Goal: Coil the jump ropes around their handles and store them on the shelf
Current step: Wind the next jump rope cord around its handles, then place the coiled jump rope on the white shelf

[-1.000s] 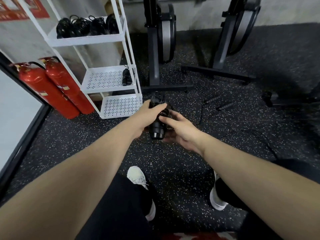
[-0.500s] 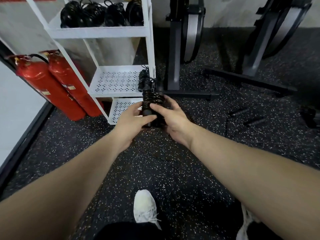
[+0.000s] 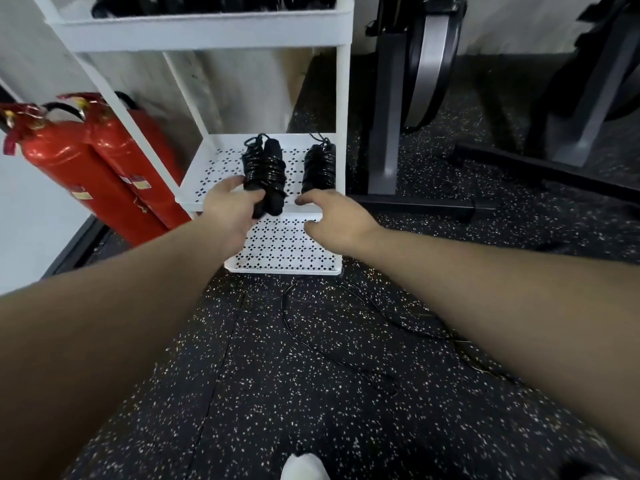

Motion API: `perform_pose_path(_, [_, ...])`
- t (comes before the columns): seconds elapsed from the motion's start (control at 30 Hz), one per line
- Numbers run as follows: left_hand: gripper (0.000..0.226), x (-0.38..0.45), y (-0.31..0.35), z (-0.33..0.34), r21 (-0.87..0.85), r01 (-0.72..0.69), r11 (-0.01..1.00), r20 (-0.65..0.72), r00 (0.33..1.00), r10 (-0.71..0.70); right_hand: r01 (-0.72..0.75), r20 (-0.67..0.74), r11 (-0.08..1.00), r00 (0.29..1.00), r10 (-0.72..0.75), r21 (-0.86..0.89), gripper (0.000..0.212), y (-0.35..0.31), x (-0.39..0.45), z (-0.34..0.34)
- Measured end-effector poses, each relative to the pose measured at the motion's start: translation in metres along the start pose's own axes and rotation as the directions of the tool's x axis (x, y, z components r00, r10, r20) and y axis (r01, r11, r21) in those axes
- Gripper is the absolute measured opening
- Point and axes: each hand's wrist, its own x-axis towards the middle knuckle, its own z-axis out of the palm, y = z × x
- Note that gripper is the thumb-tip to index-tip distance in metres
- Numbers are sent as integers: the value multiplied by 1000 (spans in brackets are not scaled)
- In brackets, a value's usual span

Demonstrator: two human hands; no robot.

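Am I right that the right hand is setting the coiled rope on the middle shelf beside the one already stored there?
Not quite: the head view shows the left hand gripping the coiled rope, not the right. The right hand is empty. The rest holds: it goes on the middle shelf beside the stored rope.

A person's left hand (image 3: 230, 206) grips a coiled jump rope (image 3: 265, 174) over the white shelf's (image 3: 221, 161) middle tier; another coiled rope (image 3: 319, 168) lies at its three o'clock, right hand (image 3: 334, 220) empty.

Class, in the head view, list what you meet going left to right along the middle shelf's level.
fire extinguishers → left hand → held coiled jump rope → stored coiled jump rope → exercise machine post
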Motion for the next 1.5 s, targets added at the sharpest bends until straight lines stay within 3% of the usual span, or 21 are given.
perform_pose_path(0.2, [52,48,7,36,99,-44,994,31,999,41,-10,61,990,998,18,-138,62,17,31,15])
perform_pose_path(0.33, [25,61,-1,55,162,-44,986,44,998,37,-34,91,984,995,51,-172,68,28,37,20])
perform_pose_path(0.4, [24,61,-2,60,226,-58,972,8,998,58,-23,84,989,996,36,-148,68,34,37,21])
perform_pose_path(0.5, [35,64,-4,56,453,-149,879,37,988,148,2,60,997,998,3,-72,59,40,31,21])
perform_pose_path(0.63, [50,58,-8,51,548,-212,809,79,976,203,31,-40,999,999,-29,36,37,53,12,20])
perform_pose_path(0.73, [45,44,-16,47,619,-301,725,68,941,332,28,-96,998,995,-22,62,31,65,-11,14])
perform_pose_path(0.8, [32,22,-25,45,677,-384,628,107,896,432,-39,-44,999,998,40,23,26,77,-29,7])
perform_pose_path(0.87, [23,-9,-39,47,670,-436,601,168,877,449,-107,17,994,994,107,-8,21,93,-52,0])
perform_pose_path(1.07, [19,-104,-93,71,650,-483,587,448,867,217,-264,157,961,949,275,-84,25,140,-140,-22])
perform_pose_path(1.23, [16,-173,-145,110,664,-542,514,653,756,-45,-350,237,921,893,383,-172,27,176,-222,-41])
perform_pose_path(1.37, [15,-213,-170,157,663,-549,509,699,697,-159,-422,246,889,856,455,-176,25,211,-274,-57])
perform_pose_path(1.5, [16,-237,-192,200,702,-532,473,688,679,-257,-538,195,838,816,545,-90,12,257,-312,-63])
